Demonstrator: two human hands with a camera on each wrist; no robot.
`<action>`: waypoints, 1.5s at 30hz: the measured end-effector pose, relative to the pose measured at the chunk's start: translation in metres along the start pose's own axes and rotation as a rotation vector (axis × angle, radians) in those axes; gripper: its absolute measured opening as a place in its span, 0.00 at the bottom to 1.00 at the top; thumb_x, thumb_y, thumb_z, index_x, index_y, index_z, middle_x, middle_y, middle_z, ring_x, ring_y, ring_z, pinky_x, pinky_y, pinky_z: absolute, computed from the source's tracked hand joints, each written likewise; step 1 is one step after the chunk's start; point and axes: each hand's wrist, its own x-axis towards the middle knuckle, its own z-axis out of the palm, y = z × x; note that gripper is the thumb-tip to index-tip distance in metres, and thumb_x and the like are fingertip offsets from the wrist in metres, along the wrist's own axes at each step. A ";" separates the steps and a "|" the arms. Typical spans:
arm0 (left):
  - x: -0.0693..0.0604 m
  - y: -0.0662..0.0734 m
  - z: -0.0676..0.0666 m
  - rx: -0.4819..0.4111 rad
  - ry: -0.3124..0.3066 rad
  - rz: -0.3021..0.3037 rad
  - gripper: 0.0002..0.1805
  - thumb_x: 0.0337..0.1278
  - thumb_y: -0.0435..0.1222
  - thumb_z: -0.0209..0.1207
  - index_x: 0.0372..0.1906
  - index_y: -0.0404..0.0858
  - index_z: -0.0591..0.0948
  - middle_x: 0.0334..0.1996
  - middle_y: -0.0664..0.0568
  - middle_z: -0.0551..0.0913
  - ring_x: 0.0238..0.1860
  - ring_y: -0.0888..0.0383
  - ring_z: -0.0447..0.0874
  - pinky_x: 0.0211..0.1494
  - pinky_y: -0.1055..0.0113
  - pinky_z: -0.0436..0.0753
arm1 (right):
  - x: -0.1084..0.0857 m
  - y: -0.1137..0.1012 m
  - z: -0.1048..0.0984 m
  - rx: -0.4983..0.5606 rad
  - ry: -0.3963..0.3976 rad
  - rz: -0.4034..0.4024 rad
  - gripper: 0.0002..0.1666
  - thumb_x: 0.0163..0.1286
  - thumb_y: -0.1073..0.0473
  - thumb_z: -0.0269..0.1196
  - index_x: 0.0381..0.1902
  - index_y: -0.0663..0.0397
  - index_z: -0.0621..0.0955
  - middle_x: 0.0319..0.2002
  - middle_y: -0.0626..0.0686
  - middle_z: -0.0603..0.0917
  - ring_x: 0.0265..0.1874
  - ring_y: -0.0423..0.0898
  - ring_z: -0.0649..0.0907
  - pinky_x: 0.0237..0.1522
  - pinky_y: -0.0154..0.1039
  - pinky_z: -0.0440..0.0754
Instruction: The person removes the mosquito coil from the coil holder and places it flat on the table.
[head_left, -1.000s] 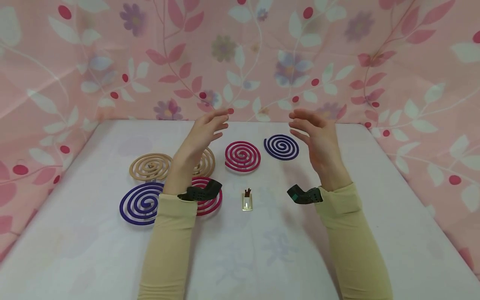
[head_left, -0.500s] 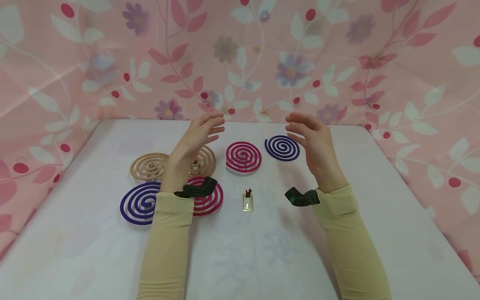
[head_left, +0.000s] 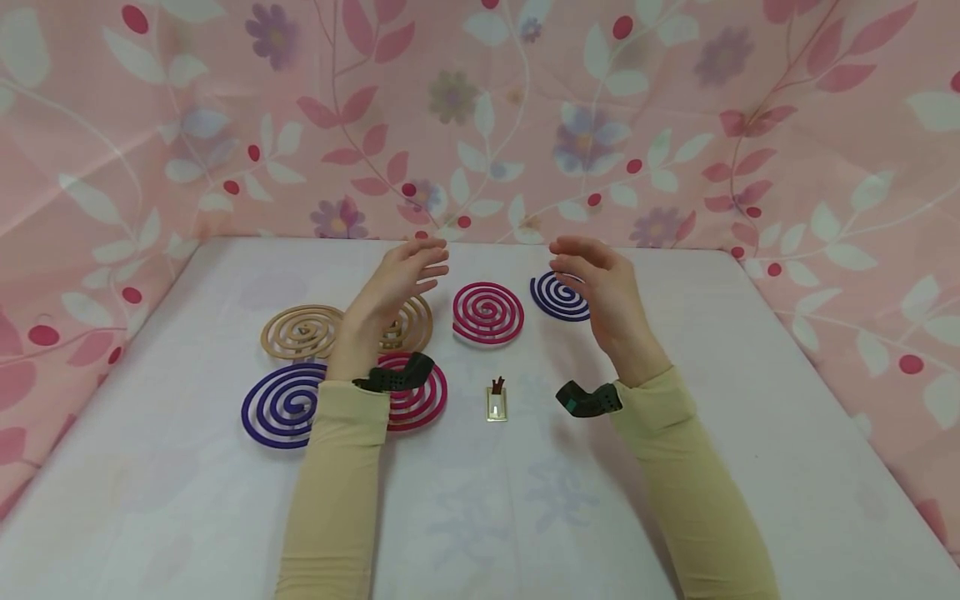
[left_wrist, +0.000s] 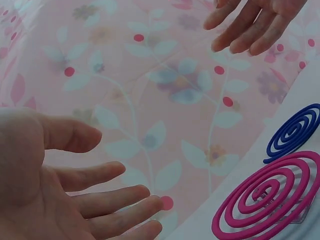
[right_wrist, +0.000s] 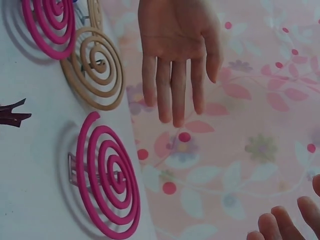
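My left hand [head_left: 396,282] hovers above the table with fingers loosely extended, holding nothing. It is in front of the right-hand tan mosquito coil [head_left: 422,327] and hides part of it. My right hand [head_left: 609,292] is raised opposite, palm inward, also holding nothing; its fingers cover part of a dark blue coil [head_left: 558,293]. On the table between the hands is a pink coil [head_left: 487,312], propped on a small clear stand in the left wrist view. Closer to me lies a small gold-rimmed plate [head_left: 497,408] with brown stick-like pieces [head_left: 498,386] at its far end.
To the left sit another tan coil [head_left: 303,332], a second dark blue coil [head_left: 297,407] and a second pink coil [head_left: 441,392], partly behind my left forearm. A pink floral cloth [head_left: 480,125] hangs behind the white table [head_left: 750,500].
My right hand has moved left, towards my left hand, and now overlaps the far blue coil. The left hand has sunk slightly. The coils stay where they were.
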 end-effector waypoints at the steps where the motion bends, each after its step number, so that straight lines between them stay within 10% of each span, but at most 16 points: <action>1: 0.001 -0.002 0.000 0.000 -0.002 -0.004 0.27 0.78 0.42 0.46 0.74 0.34 0.63 0.73 0.40 0.67 0.72 0.45 0.67 0.76 0.52 0.66 | 0.001 0.002 0.001 -0.006 -0.003 0.008 0.20 0.73 0.63 0.60 0.60 0.63 0.77 0.54 0.55 0.81 0.53 0.49 0.81 0.69 0.47 0.73; 45: 0.016 -0.037 0.008 0.032 -0.084 -0.131 0.31 0.71 0.24 0.48 0.76 0.34 0.58 0.75 0.34 0.59 0.74 0.41 0.63 0.73 0.47 0.69 | 0.018 0.074 0.016 -0.063 -0.050 0.303 0.30 0.71 0.73 0.54 0.71 0.66 0.67 0.70 0.65 0.68 0.65 0.54 0.73 0.70 0.48 0.72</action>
